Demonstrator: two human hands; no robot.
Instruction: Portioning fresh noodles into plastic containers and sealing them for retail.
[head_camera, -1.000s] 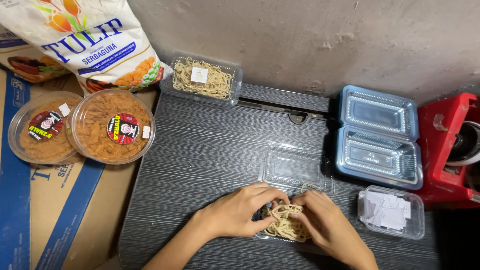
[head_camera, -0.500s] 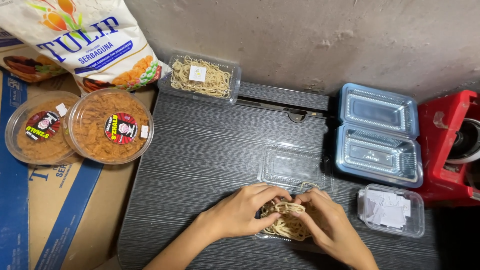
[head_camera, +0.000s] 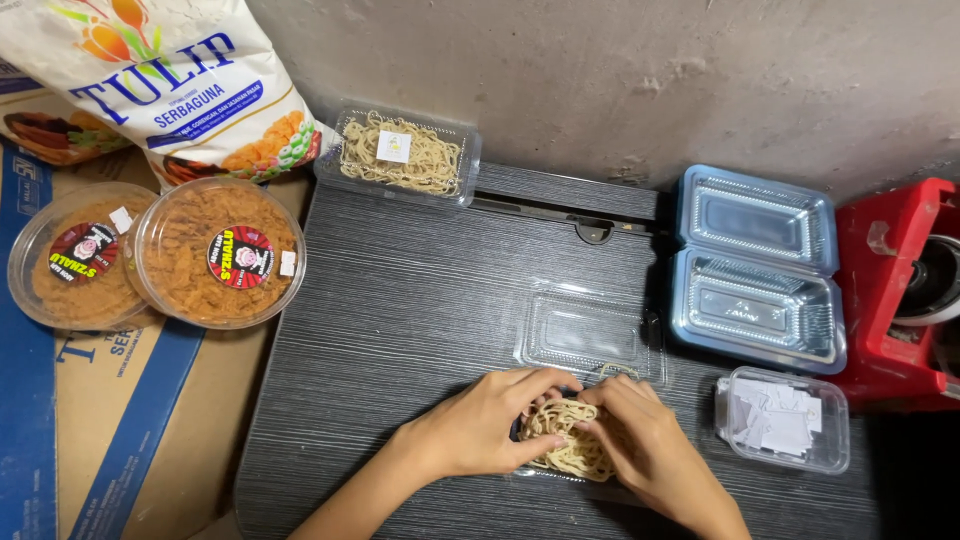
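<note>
dark wood-grain counter against rough grey wall | noodles in clear tray at near edge | left hand and right hand close together, fingers pressing on noodles from both sides

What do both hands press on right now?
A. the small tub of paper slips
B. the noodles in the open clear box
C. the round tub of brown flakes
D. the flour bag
B: the left hand and right hand cup the noodles between them.
</note>
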